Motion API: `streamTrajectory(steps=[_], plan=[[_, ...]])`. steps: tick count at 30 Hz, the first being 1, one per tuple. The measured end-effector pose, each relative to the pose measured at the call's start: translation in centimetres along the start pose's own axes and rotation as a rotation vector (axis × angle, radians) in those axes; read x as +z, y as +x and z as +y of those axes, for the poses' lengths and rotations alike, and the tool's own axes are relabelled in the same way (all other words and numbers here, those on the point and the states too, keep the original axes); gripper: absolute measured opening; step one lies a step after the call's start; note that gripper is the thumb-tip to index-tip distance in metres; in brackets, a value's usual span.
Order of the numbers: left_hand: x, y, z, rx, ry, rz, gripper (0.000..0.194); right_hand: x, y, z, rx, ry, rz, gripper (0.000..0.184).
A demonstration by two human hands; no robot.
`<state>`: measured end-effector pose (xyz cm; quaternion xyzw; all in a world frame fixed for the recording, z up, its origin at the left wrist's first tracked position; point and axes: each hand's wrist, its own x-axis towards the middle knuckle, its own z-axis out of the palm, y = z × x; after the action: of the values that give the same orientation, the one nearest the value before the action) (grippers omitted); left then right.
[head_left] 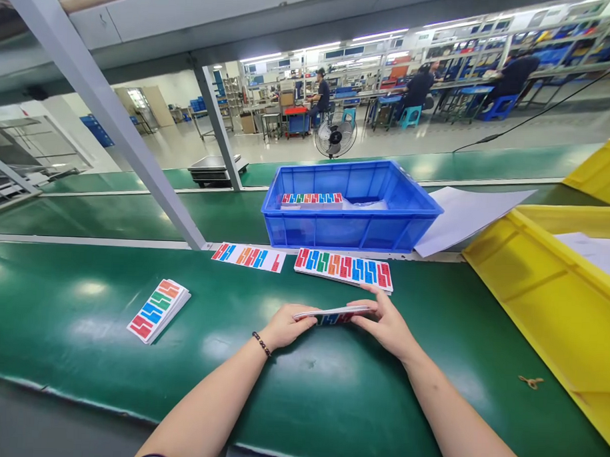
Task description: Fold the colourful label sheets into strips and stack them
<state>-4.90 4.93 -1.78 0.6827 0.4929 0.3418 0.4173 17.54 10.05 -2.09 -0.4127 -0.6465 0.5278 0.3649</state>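
A thin stack of printed label sheets (332, 317) is held up off the green surface, tilted so its edge faces me. My left hand (287, 326) pinches its left end between thumb and fingers. At the other end, my right hand (384, 324) grips it with the thumb underneath and the index finger raised. Just beyond lies a stack of long sheets (344, 266) with red, blue, green and orange marks. Beside it is a sheet with gaps between its marks (248, 257). A shorter stack of sheets (158, 310) rests to the left.
A blue bin (349, 230) with more printed sheets inside stands behind the stacks. Yellow bins (547, 303) are at the right, near white paper (465, 214). A tan rubber band (530, 382) lies at the right. A slanted metal post (132, 149) rises at left.
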Motion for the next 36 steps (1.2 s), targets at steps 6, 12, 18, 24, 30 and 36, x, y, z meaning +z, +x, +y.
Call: streamTrajectory(steps=[6, 12, 18, 24, 30, 36], plan=[[0.6, 0.1, -0.9, -0.057, -0.041, 0.013, 0.028, -0.1, 0.4, 0.0, -0.026, -0.139, -0.174, 0.020], [0.6, 0.1, -1.1, -0.081, -0.007, 0.026, 0.023, -0.9, 0.2, -0.3, -0.090, -0.262, -0.110, 0.033], [0.4, 0.2, -1.0, -0.063, 0.016, 0.007, 0.021, 0.9, -0.1, -4.1, -0.567, -0.865, -0.051, 0.061], [0.8, 0.3, -1.5, -0.047, -0.002, 0.036, 0.019, 4.9, 0.6, -5.0, -0.543, -1.274, -0.288, 0.067], [0.3, 0.3, -0.8, -0.100, -0.172, 0.064, 0.017, 4.2, 1.5, -6.7, -0.165, -1.116, -0.457, 0.017], [0.0, 0.6, 3.0, -0.127, -0.877, 0.316, 0.040, 2.9, 2.3, -6.5, -0.056, -0.415, -0.288, 0.017]])
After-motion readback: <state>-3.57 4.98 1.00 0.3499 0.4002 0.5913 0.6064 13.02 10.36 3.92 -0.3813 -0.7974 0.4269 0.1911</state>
